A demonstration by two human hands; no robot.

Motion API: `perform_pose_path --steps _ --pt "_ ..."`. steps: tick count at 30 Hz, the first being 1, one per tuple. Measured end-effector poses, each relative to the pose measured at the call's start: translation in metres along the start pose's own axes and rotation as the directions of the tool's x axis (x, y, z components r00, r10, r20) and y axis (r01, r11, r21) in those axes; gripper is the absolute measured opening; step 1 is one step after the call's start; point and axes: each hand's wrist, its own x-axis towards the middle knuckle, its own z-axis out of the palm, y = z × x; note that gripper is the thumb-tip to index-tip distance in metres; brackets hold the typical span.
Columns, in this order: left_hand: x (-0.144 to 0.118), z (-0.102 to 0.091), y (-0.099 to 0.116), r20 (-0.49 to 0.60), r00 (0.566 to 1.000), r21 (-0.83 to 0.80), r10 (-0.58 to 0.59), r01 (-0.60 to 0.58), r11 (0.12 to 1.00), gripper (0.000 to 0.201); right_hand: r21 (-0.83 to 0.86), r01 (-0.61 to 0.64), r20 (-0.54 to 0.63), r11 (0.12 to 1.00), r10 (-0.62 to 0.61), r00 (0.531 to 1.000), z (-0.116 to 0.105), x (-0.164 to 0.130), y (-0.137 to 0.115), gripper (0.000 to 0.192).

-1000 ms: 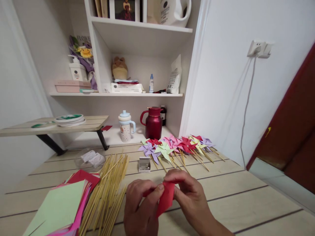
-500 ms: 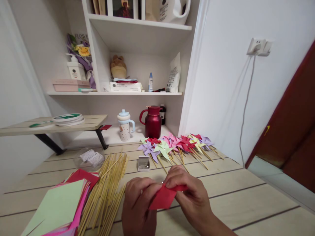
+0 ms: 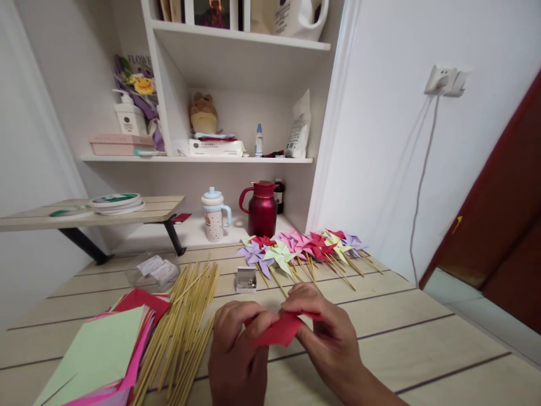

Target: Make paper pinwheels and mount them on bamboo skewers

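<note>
Head view: my left hand (image 3: 240, 344) and right hand (image 3: 325, 335) are pinching one piece of red paper (image 3: 279, 332), thumbs and fingers closing narrow on it. It is lying right between them, its longer visible side running left to right, neither hand being nearer; my fingers are hiding its folds, so I cannot tell their shape. Just beyond, a small box (image 3: 246, 286) is standing open. Sticks (image 3: 180, 338) are lying left of my left hand, the paper stack (image 3: 99, 349) farther left; pinwheels (image 3: 281, 255) are resting past both hands, mostly rightward.
</note>
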Motion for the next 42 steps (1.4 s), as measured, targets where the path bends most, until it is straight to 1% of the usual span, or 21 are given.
perform_pose_path --steps 3,6,8,11,12,14,16,18,20,22,24,26,31,35,39,42 --pt "0.001 -0.001 -0.002 -0.007 0.999 0.053 0.046 -0.045 0.998 0.028 -0.031 0.033 0.038 0.999 -0.032 0.999 -0.001 0.002 -0.001 0.026" --pt "0.0 0.002 -0.003 -0.025 0.998 0.062 0.052 -0.05 0.997 0.023 -0.056 -0.025 0.047 0.998 0.028 0.998 -0.003 0.003 -0.002 0.023" --pt "0.0 0.004 -0.003 -0.016 1.0 0.06 0.017 -0.016 0.998 0.02 -0.072 -0.079 0.054 0.994 0.083 0.995 -0.002 0.001 -0.002 0.021" --pt "-0.001 0.006 -0.001 0.002 0.996 0.064 -0.084 0.084 0.994 0.017 -0.055 -0.191 0.034 0.98 0.193 0.981 0.0 -0.002 0.0 0.019" --pt "-0.001 0.006 -0.001 0.002 0.995 0.063 -0.102 0.101 0.993 0.017 -0.031 -0.223 0.024 0.974 0.223 0.974 0.001 -0.004 0.001 0.024" --pt "-0.001 0.006 0.0 -0.017 0.997 0.053 -0.073 0.073 0.996 0.019 0.024 -0.234 0.015 0.972 0.234 0.972 0.003 -0.007 0.004 0.043" --pt "0.0 0.006 0.001 -0.044 0.999 0.043 0.013 -0.011 0.999 0.022 0.059 -0.187 0.012 0.981 0.186 0.982 0.005 -0.01 0.007 0.06" --pt "0.0 0.005 0.001 -0.061 0.995 0.048 0.077 -0.075 0.996 0.025 0.067 -0.141 0.008 0.988 0.141 0.99 0.006 -0.012 0.009 0.065" --pt "0.001 0.003 0.001 -0.057 0.993 0.059 0.099 -0.095 0.994 0.028 0.066 -0.116 -0.008 0.991 0.117 0.993 0.006 -0.012 0.01 0.061" --pt "0.002 0.002 0.001 -0.051 0.993 0.059 0.11 -0.107 0.993 0.03 0.072 -0.105 -0.02 0.992 0.107 0.994 0.005 -0.012 0.009 0.048" --pt "0.003 0.002 0.0 -0.051 0.991 0.051 0.125 -0.123 0.991 0.031 0.085 -0.091 -0.012 0.992 0.093 0.996 0.005 -0.01 0.008 0.035" --pt "0.004 0.001 0.001 -0.06 0.988 0.036 0.142 -0.14 0.99 0.031 0.095 -0.078 0.015 0.992 0.077 0.997 0.004 -0.008 0.007 0.029" --pt "0.007 -0.001 0.002 -0.056 0.989 0.014 0.139 -0.138 0.99 0.029 0.118 -0.057 0.046 0.991 0.052 0.998 0.001 -0.005 0.006 0.027" --pt "0.005 0.0 0.0 -0.041 0.99 0.022 0.133 -0.132 0.991 0.028 0.135 -0.034 0.043 0.99 0.028 0.999 0.0 -0.003 0.006 0.028" --pt "-0.002 0.001 -0.003 -0.018 0.998 0.064 0.067 -0.065 0.996 0.03 0.074 -0.035 0.034 0.997 0.033 0.999 -0.002 -0.001 0.003 0.025" --pt "-0.005 0.001 -0.003 -0.012 1.0 0.052 -0.008 0.009 0.999 0.028 0.004 0.005 0.039 1.0 -0.006 0.999 -0.005 0.001 0.0 0.023"
